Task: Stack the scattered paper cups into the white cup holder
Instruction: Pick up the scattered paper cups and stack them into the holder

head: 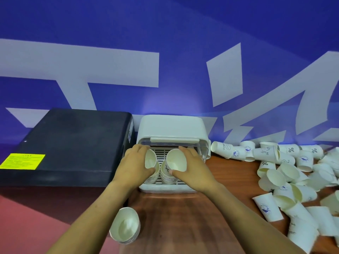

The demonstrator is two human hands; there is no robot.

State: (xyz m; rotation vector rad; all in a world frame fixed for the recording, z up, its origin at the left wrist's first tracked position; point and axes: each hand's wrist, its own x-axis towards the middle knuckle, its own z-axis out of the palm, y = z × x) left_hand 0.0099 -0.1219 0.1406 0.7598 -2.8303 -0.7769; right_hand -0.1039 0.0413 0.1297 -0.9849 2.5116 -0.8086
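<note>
**Operator:** Report the position of the white cup holder [172, 129].

**Inspector:** It stands at the back edge of the wooden counter [183, 217], against the blue wall [165, 24], with its clear front flap raised. Directly beside its left side is a black box [64, 143] bearing a yellow label [23, 161].

**Operator:** Condition of the hands?

**Inspector:** Both are inside the holder's front opening. The left hand [136, 166] grips the left cup stack [150, 163], fingers over the rim, thumb below. The right hand [192, 167] grips the right cup stack [174, 165] in the same manner. The two stacks stand side by side on the slotted tray [161, 186], mouths tilted toward the camera. The right stack shows a printed mark on its wall.

**Operator:** Remaining stock?

**Inspector:** Loose paper cups [293, 171] lie in a heap along the right side of the counter, from the back edge to the front right corner. Most lie on their sides; some are partly nested. Prints include a percent sign and a blue round emblem. One separate stack of cups [125, 226] lies tilted near the front left edge of the counter, mouth toward the camera, close beside the left forearm.
</note>
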